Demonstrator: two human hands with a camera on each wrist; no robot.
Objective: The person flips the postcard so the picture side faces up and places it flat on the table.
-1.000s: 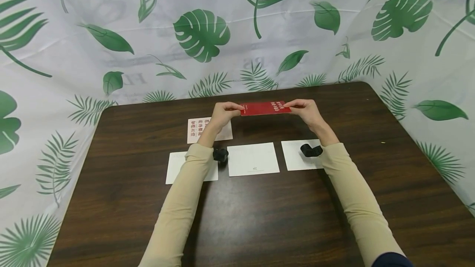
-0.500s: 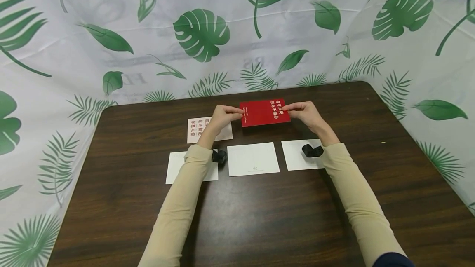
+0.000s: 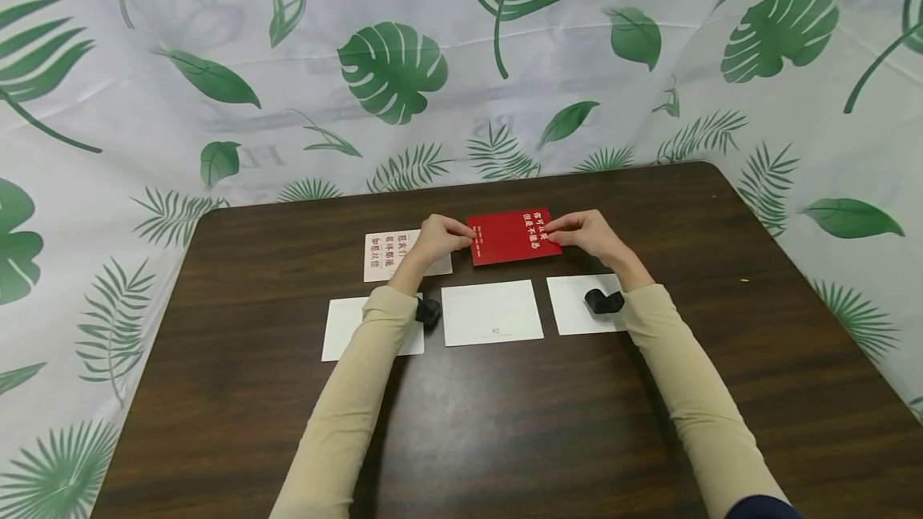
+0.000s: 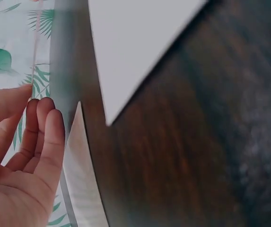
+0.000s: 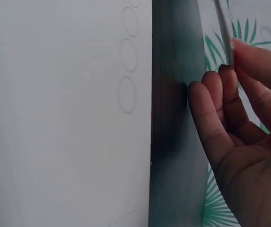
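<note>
The red card [image 3: 501, 247], a thin, flat rectangle with white lettering, was near the tabletop's [image 3: 476, 431] far edge. The left hand [image 3: 438, 239] and right hand [image 3: 587, 234] pinched its short ends between thumb and fingers. Toward the dark, wood-grained tabletop's near edge lay three matte white cards [image 3: 493, 312]; left, a pale printed card [image 3: 382, 255].

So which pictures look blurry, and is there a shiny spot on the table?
Head view: mostly clear, with a pale shine on the dark wooden table; left wrist view: the table looks smeared, but the left hand is sharper; right wrist view: the white card looks soft and hazy.
</note>
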